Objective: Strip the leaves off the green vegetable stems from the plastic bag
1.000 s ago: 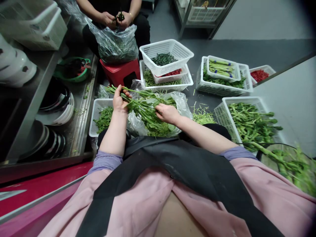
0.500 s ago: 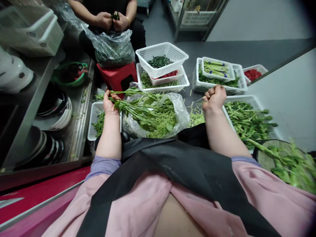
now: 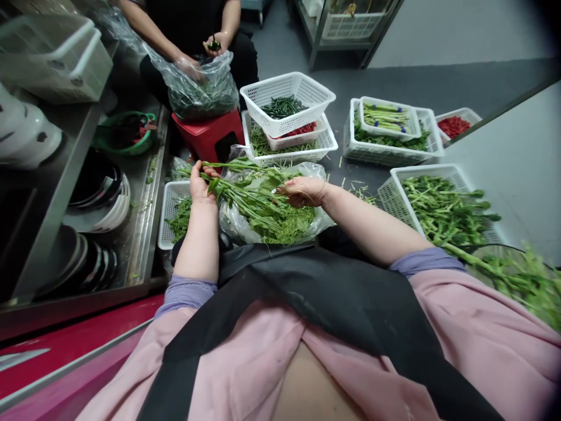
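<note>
Green leafy stems (image 3: 245, 193) bunched over plastic bag (image 3: 322, 187) | left hand (image 3: 198, 182) still gripping stalk ends | right hand (image 3: 302, 190) back from right basket (image 3: 438, 175), fingers pinching leaves | stripping goes on

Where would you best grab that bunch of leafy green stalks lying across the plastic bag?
Probably by the bare stalk ends, where the left hand already grips the bunch of green stalks. They are thin and lie close together there, while the leafy tops fan out over the plastic bag. Come in from the left side, fingers wrapping around the stems.
</note>
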